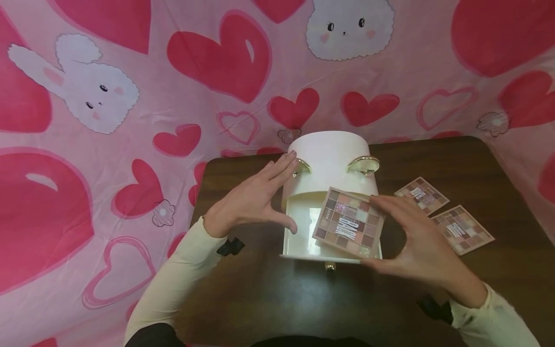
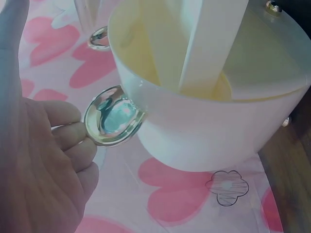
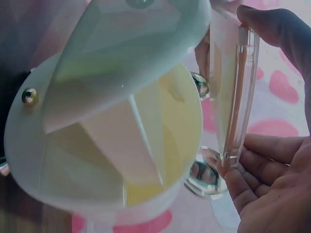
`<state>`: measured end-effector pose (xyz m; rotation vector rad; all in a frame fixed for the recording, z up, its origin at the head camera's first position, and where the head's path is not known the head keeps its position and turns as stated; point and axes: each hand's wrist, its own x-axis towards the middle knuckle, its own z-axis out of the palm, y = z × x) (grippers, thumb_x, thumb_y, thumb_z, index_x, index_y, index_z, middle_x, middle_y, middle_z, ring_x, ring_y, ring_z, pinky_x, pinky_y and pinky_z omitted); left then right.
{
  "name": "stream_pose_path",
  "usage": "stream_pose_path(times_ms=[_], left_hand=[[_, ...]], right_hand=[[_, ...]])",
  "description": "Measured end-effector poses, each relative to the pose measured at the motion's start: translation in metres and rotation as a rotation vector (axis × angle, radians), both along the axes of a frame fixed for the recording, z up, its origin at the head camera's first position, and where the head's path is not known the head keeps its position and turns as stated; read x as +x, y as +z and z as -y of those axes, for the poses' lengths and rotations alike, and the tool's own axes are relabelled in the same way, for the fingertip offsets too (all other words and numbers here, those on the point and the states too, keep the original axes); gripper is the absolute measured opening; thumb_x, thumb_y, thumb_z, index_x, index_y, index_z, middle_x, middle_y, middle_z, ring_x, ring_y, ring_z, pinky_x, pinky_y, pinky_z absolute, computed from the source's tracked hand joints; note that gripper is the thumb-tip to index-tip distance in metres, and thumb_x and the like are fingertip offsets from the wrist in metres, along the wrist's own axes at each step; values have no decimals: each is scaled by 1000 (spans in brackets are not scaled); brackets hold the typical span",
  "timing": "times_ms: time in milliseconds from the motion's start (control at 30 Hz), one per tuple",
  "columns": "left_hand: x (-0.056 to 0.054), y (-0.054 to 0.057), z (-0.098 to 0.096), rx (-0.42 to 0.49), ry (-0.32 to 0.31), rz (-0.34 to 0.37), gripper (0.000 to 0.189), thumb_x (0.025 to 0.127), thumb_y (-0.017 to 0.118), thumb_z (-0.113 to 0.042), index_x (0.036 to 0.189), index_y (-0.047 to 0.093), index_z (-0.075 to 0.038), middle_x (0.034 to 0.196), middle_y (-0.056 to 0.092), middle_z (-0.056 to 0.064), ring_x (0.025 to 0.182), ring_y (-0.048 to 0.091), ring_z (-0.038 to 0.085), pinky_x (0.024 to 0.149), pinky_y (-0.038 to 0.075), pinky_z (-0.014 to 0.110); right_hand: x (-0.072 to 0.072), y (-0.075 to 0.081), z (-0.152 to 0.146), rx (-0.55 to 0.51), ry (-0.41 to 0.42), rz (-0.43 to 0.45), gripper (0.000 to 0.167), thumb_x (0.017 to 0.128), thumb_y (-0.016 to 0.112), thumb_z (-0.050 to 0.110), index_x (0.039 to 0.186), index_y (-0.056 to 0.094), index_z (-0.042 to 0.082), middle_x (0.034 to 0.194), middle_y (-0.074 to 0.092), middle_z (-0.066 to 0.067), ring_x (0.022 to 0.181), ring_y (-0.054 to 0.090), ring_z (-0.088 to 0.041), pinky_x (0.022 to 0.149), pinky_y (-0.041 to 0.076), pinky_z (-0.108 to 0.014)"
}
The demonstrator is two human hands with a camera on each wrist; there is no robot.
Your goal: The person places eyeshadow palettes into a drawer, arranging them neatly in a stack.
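Observation:
In the head view a white cosmetic organizer point(image 1: 331, 159) stands on the table with its front drawer point(image 1: 299, 236) pulled out. My right hand point(image 1: 422, 246) holds an eyeshadow palette point(image 1: 349, 224) tilted above the drawer, thumb on the near edge and fingers on the far one. The right wrist view shows this palette point(image 3: 238, 97) edge-on between thumb and fingers. My left hand point(image 1: 256, 195) is at the organizer's left side, its fingers extended beside a gold ring-shaped handle. In the left wrist view the fingertips touch or nearly touch that handle point(image 2: 114, 116).
Two more eyeshadow palettes, one farther back point(image 1: 421, 195) and one nearer point(image 1: 463, 230), lie on the dark wooden table point(image 1: 260, 299) to the right of the organizer. A pink cloth point(image 1: 195, 86) with hearts and rabbits hangs behind the table. The drawer has a small gold knob point(image 1: 330, 266).

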<state>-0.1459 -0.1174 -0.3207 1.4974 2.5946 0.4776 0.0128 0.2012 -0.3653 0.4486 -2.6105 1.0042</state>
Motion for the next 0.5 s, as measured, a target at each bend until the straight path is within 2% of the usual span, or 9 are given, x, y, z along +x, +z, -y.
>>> stream_pose_path(times_ms=[67,167,367,500], left_hand=[[0,0,0,-4,0,7,127,70,73,-76,163,12,-13,169,5,3,153,-1,12,121,15,39],[0,0,0,-9,1,8,127,70,72,-76,163,12,-13,169,5,2,153,-1,12,121,15,39],[0,1,0,-32,0,13,127,71,72,-75,163,11,-13,169,4,3,153,-1,12,121,14,39],[0,2,1,-52,13,11,127,71,71,-76,163,9,-13,169,2,2,153,-2,12,122,12,38]], right_hand=[[-7,1,5,7,39,2,114,45,102,44,144,54,12,135,57,-3,122,47,-25,104,34,-52],[-18,2,12,11,110,0,112,48,101,46,144,53,14,133,58,1,118,47,-20,90,40,-50],[-36,1,28,28,263,-63,109,49,100,43,141,54,7,136,58,-2,121,48,-17,93,45,-42],[-46,4,42,71,315,-41,107,54,97,46,141,53,3,134,58,-4,120,49,-19,94,45,-44]])
